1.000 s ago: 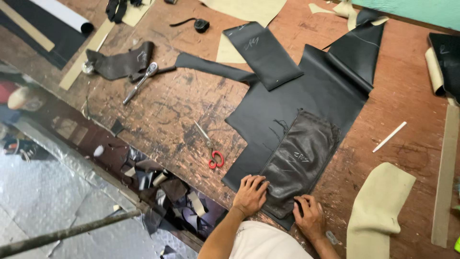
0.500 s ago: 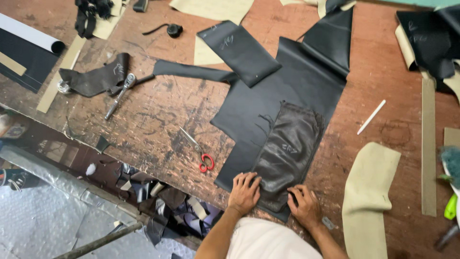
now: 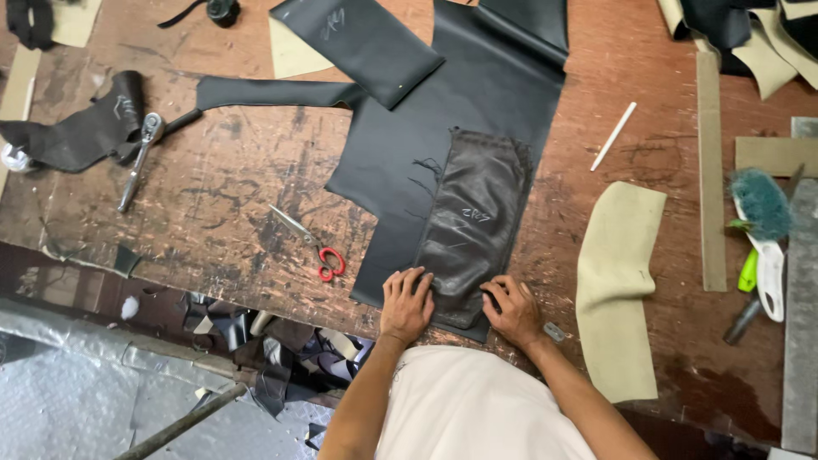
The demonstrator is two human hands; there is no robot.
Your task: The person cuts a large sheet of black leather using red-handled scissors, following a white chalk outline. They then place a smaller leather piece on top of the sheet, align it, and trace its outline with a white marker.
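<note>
Only the head view to go on, so here's what I've got looking straight down at the worktop [image 3: 213, 213], which is scuffed brown wood. Both hands sit at the bottom centre of the frame, pressed flat on a crinkled dark leather piece [image 3: 473, 217]. The left hand [image 3: 406, 304] is spread open on its lower left corner, fingers splayed, not gripping anything. The right hand [image 3: 511, 311] is on the lower right corner with fingers curled down onto the edge; I can't tell if it's pinching the leather or just pushing on it. The hands are apart, with the bottom edge of the piece between them.

That piece lies on top of a bigger smooth black sheet [image 3: 477, 94] that runs up to the top centre of the frame. Another black panel [image 3: 358, 43] lies tilted over the sheet's upper left part.

Left of the hands are red-handled scissors [image 3: 311, 243], near the sheet's edge but not touching it. Further left, a metal tool [image 3: 141, 158] lies beside a dark leather scrap [image 3: 81, 132]. To the right of the right hand is a curved cream pattern piece [image 3: 618, 281], a white marker [image 3: 613, 135] above it, then a long wooden strip [image 3: 709, 170] and a teal brush [image 3: 763, 230] at the far right.
</note>
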